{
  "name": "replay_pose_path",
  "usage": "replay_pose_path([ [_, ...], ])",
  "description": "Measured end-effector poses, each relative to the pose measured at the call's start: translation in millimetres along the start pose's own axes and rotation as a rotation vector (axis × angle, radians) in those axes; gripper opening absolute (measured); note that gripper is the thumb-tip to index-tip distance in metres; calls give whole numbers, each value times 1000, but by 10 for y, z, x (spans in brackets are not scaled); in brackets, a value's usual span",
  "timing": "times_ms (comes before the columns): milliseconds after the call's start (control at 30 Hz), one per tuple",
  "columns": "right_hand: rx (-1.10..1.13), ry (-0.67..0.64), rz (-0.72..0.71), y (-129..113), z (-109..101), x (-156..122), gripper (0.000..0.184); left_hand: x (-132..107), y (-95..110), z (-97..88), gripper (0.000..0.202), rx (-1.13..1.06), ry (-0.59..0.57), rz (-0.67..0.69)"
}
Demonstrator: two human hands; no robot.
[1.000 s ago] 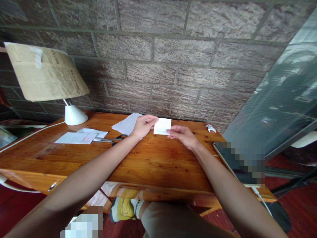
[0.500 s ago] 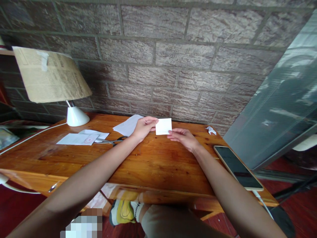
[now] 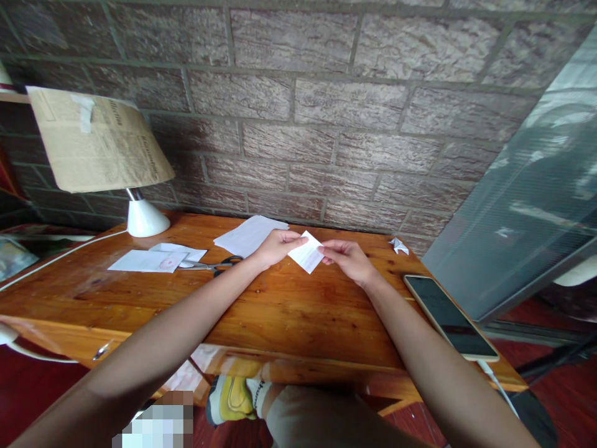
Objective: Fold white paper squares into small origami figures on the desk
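Note:
A small square of white paper, turned so one corner points toward me, is held above the wooden desk. My left hand pinches its upper left side between thumb and fingers. On the opposite side, my right hand grips the paper's right corner. Faint print shows on its lower part. Just left of my left hand lie black-handled scissors, their blades partly under loose paper. Behind that hand is a stack of white sheets.
Cut paper pieces lie at the left, one with a red stamp. A lamp with a newspaper shade stands behind them. At the right are a phone on a cable and a small folded paper shape. A brick wall backs the desk.
The paper square has been rotated, from sides upright to a diamond position, and sits slightly lower. Both hands still hold it.

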State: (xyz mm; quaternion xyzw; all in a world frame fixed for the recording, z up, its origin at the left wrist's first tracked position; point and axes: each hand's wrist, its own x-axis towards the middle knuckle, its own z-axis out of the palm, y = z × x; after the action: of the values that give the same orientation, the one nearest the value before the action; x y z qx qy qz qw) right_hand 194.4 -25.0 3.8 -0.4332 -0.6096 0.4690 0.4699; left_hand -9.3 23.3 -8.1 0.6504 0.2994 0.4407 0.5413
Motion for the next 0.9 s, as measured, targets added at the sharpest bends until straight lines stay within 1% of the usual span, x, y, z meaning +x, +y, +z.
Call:
replay_pose_path([
  [67, 11, -3, 10, 1, 12, -3, 35, -6, 22, 10, 40, 54, -19, 46],
  [200, 97, 102, 40, 22, 17, 22, 35, -11, 66, 38, 41, 93, -8, 87],
  [300, 140, 134, 54, 29, 26, 40, 34, -18, 100, 63, 42, 95, 10, 56],
  [467, 158, 118, 37, 14, 39, 41, 32, -32, 123, 60, 45, 115, 96, -13],
  [600, 140, 115, 36, 18, 19, 36, 33, -46, 95, 24, 51, 187, 76, -45],
  [700, 136, 132, 43, 35, 9, 39, 33, -50, 90, 7, 50, 218, 42, -3],
  [800, 140, 139, 39, 41, 9, 42, 32, -42, 100, 2, 45, 224, 35, 28],
  [900, 124, 125, 6, 27, 12, 38, 32, -27, 104, 5, 40, 175, 17, 97],
])
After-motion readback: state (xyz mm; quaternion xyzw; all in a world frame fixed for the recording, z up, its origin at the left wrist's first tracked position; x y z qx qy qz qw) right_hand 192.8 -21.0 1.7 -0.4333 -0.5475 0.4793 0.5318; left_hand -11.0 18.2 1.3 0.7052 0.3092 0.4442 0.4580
